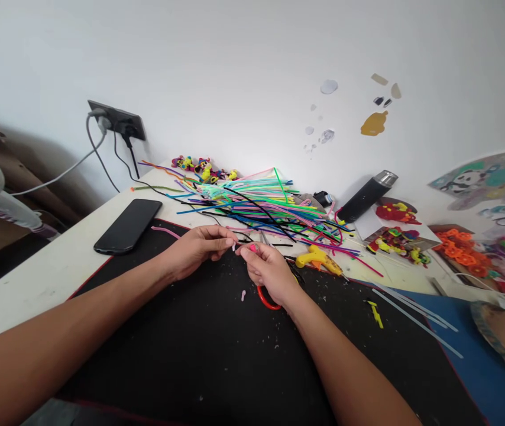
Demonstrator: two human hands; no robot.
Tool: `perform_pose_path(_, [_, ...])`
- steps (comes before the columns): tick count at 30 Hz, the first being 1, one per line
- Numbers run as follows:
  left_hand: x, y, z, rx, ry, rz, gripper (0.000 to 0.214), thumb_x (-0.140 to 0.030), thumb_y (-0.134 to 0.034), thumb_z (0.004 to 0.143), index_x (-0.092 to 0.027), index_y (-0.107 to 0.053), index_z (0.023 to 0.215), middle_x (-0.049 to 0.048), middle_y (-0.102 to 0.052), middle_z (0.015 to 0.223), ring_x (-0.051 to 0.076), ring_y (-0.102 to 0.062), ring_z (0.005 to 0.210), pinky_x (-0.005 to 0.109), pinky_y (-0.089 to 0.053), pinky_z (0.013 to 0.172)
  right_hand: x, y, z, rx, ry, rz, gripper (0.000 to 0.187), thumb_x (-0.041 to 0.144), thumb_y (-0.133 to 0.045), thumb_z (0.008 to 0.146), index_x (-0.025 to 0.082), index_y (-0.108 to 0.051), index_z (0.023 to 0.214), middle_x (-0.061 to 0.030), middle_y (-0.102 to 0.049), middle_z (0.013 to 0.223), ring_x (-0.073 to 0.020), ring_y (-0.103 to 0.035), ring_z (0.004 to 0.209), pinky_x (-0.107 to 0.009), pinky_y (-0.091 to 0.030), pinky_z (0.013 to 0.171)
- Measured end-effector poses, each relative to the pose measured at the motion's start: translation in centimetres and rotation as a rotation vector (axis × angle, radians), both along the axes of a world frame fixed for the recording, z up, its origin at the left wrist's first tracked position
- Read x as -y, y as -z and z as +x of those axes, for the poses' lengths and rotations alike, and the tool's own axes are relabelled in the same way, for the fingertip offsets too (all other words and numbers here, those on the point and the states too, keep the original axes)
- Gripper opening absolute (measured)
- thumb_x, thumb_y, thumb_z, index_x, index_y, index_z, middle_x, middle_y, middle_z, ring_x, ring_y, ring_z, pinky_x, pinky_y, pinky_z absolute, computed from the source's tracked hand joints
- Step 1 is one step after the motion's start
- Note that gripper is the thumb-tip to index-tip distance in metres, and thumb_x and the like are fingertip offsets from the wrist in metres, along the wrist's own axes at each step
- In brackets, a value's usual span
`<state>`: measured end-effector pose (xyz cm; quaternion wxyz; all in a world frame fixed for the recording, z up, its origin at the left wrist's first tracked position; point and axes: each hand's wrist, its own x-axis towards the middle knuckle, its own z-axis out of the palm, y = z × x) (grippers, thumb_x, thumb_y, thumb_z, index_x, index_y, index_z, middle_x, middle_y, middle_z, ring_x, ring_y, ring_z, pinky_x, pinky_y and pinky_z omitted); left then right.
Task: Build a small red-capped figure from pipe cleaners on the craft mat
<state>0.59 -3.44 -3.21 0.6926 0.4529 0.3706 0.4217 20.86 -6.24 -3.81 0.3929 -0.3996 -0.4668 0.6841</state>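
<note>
One black mat (181, 355) fills the lower middle of the frame, with one heap of pipe cleaners (252, 204) beyond it and one phone (128, 226) left of centre. The left hand (199, 251) and right hand (269, 271) come close together mid-frame, one yellow glue gun (319, 258) to their right. Left thumb and fingertip pinch one small pale piece (233, 245), the right's what seems one pink piece (253, 248); one pink scrap (243, 295) lies below.

Two bare forearms (97, 307), slim bare wrists (295, 300)
</note>
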Motion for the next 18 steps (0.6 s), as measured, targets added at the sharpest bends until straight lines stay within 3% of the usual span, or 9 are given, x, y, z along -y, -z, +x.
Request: perform_pose_path(18, [0.31, 0.23, 0.18, 0.061, 0.068, -0.065, 0.035, -0.038, -0.098, 0.063, -0.015, -0.080, 0.081, 0.0018, -0.067, 0.069, 0.008, -0.047, 0.057, 0.022, -0.032, 0.054, 0.28, 0.05, 0.01, -0.090, -0.087, -0.058, 0.037, 0.046, -0.084, 0.080, 0.019, -0.062, 0.093, 0.0124, -0.034, 0.056, -0.0038, -0.022, 0.043, -0.020, -0.015, 0.042])
